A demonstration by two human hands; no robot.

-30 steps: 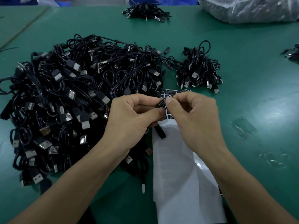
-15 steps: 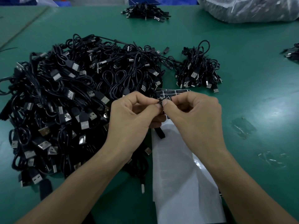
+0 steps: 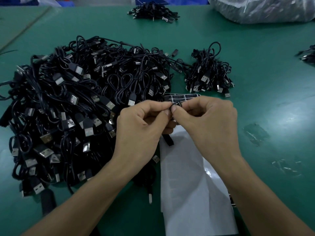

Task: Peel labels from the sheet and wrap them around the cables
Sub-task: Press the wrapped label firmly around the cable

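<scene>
My left hand point(image 3: 143, 128) and my right hand point(image 3: 208, 123) meet above the label sheet point(image 3: 187, 181). Between their thumbs and forefingers they pinch a thin black cable with a small black label point(image 3: 176, 104) on it. A black end of that cable point(image 3: 167, 140) hangs below my left hand. The white sheet runs toward me, mostly peeled bare, with a few black labels point(image 3: 182, 96) left at its far end. A big heap of black USB cables point(image 3: 71, 108) lies left of my hands.
A smaller bundle of cables point(image 3: 208, 74) sits behind my right hand, another pile point(image 3: 153, 11) at the far edge. A clear plastic bag point(image 3: 262, 9) fills the far right corner. More cables point(image 3: 306, 56) show at the right edge. Green mat point(image 3: 264, 92) covers the table.
Both hands have lifted slightly away from me and their fingertips have closed tighter around the label on the cable. The piles have not moved.
</scene>
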